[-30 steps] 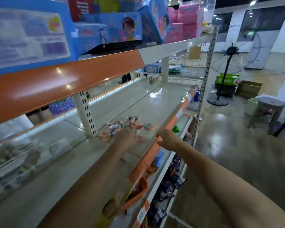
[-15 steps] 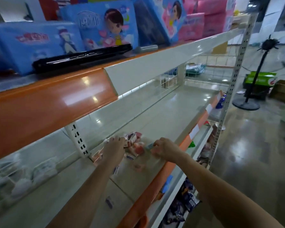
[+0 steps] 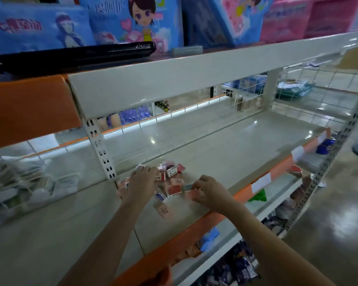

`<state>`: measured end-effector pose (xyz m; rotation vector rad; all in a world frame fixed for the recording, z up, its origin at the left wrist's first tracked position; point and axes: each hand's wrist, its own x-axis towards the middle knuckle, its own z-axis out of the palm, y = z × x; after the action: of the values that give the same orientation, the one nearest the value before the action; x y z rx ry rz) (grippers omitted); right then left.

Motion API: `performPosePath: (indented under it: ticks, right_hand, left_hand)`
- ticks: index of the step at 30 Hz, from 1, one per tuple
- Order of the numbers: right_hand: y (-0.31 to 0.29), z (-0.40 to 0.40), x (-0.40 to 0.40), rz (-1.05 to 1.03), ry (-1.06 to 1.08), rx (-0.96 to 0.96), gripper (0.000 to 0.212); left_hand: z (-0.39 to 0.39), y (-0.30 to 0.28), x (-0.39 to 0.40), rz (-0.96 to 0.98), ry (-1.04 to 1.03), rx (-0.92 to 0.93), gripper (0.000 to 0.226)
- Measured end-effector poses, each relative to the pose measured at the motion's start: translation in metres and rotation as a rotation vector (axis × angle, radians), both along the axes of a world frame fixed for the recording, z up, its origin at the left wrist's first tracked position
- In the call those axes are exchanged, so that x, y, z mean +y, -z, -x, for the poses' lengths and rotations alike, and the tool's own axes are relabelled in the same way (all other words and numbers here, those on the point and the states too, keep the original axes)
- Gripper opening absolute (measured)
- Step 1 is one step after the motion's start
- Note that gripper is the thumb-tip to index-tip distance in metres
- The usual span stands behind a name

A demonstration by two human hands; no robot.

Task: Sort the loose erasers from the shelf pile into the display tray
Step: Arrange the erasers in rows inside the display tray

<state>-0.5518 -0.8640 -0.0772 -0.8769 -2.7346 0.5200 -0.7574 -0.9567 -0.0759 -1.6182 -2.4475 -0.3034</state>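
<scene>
While both hands work at the shelf, the scene reads as follows.
Left hand (image 3: 142, 180): palm down on the left part of the eraser pile (image 3: 170, 180), fingers curled over the packets; whether they grip one I cannot tell.
Right hand (image 3: 208, 191): fingertips pinching a pink eraser (image 3: 191, 194) at the pile's right edge, just above the shelf surface.
Stray eraser (image 3: 163, 210): lies alone between the two wrists, nearer the shelf front than the fingers.
Shelf (image 3: 225, 157): pale board under the pile, orange front strip (image 3: 194, 226) below the right wrist.
Upright post (image 3: 100, 149): just left of the left fingers.
Upper shelf: blue and pink boxes (image 3: 132, 19) above, with a black flat case (image 3: 74, 56).
</scene>
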Motion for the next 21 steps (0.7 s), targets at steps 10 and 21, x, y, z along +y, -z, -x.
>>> performPosePath:
  ticks: [10,21]
  right_hand:
    - [-0.004,0.016,-0.029,0.094,-0.206,0.243,0.032]
    - [-0.015,0.073,-0.146,0.189,-0.526,0.339,0.030]
  left_hand:
    - [-0.034,0.011,-0.069,-0.246,-0.080,-0.076,0.042]
    - [-0.051,-0.008,-0.227,-0.368,-0.378,-0.096,0.034]
